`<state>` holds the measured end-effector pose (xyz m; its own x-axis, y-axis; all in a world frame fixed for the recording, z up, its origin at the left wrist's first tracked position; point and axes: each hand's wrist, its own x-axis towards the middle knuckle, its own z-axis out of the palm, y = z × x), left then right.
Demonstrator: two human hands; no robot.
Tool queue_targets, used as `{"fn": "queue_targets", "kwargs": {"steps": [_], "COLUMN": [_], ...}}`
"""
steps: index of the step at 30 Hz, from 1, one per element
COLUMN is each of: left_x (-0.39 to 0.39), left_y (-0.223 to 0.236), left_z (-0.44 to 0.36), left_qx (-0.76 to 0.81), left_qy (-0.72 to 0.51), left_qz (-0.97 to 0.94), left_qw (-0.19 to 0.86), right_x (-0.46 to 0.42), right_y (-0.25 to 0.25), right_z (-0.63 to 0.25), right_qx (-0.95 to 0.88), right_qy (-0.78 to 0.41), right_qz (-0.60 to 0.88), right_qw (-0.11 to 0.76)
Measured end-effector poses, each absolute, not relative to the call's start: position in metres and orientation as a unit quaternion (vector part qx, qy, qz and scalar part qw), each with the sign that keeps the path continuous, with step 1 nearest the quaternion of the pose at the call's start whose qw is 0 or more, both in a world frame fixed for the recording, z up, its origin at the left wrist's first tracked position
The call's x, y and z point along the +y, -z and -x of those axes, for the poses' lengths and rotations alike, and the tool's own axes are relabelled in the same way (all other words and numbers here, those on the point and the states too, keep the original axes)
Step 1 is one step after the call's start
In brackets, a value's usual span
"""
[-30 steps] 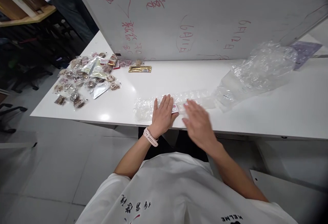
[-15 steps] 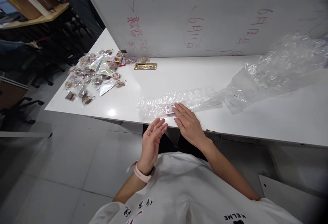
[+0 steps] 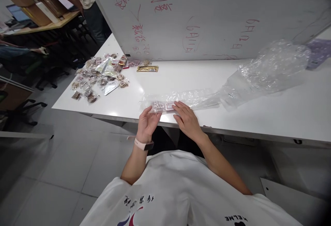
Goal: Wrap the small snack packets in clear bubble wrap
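Observation:
A strip of clear bubble wrap (image 3: 186, 96) lies along the front of the white table (image 3: 201, 77). On its near edge sits a small flat white item with a dark red border (image 3: 170, 106), partly covered by my fingers; its kind is unclear. My right hand (image 3: 189, 122) rests palm down on its right end, fingers stretched out. My left hand (image 3: 148, 125) is at the near left edge of the wrap, palm turned up, thumb and fingers apart. Between the hands, a crumpled fold of the wrap (image 3: 158, 107) lies left of the item. Whether the left fingertips touch it is hard to tell.
Several small wrapped snacks (image 3: 95, 76) are heaped at the table's left end, with a gold packet (image 3: 147, 68) nearby. A big bunch of bubble wrap (image 3: 276, 69) and a purple package (image 3: 319, 53) are at the right. A whiteboard (image 3: 219, 15) stands behind.
My left hand has shifted left and up to the wrap's near edge. A crumpled fold of wrap now shows beside the bordered item. My right hand stays on the item.

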<state>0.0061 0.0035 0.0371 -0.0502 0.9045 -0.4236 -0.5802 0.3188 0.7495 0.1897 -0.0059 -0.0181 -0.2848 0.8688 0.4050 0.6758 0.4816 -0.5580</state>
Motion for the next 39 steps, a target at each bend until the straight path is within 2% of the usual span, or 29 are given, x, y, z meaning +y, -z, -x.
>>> {"fn": "queue_targets", "kwargs": {"steps": [6,10,15,18,21,24,28,34,36,39], "left_x": [0.014,0.008,0.013,0.014,0.012,0.011,0.011,0.011,0.012,0.011], "left_y": [-0.026,-0.010,0.004,0.008,0.012,0.013,0.011,0.008,0.011,0.017], "left_z": [-0.053,-0.081,-0.081,-0.080,-0.082,-0.083,-0.082,-0.080,-0.075,-0.063], "left_qx": [0.559,0.598,0.593,0.583,0.577,0.576,0.573,0.569,0.550,0.518], "left_qy": [-0.459,-0.278,-0.185,-0.165,-0.172,-0.176,-0.170,-0.158,-0.200,-0.337], "left_qz": [-0.523,-0.721,-0.780,-0.795,-0.798,-0.798,-0.802,-0.807,-0.811,-0.781], "left_qw": [0.451,0.214,0.075,0.017,-0.009,-0.013,-0.020,-0.013,0.010,0.090], "right_x": [-0.005,-0.001,-0.023,-0.053,-0.071,-0.065,-0.037,-0.019,-0.016,-0.009], "right_y": [0.025,0.030,0.029,0.030,0.033,0.032,0.029,0.025,0.021,0.017], "right_z": [-0.189,-0.189,-0.198,-0.216,-0.236,-0.244,-0.233,-0.203,-0.199,-0.199], "right_qx": [-0.792,-0.795,-0.802,-0.756,-0.685,-0.682,-0.709,-0.741,-0.765,-0.783], "right_qy": [-0.128,-0.142,-0.087,-0.031,0.047,0.068,0.013,-0.115,-0.129,-0.141], "right_qz": [0.484,0.497,0.480,0.535,0.623,0.649,0.634,0.546,0.513,0.495], "right_qw": [0.349,0.317,0.345,0.376,0.375,0.331,0.309,0.374,0.367,0.349]}}
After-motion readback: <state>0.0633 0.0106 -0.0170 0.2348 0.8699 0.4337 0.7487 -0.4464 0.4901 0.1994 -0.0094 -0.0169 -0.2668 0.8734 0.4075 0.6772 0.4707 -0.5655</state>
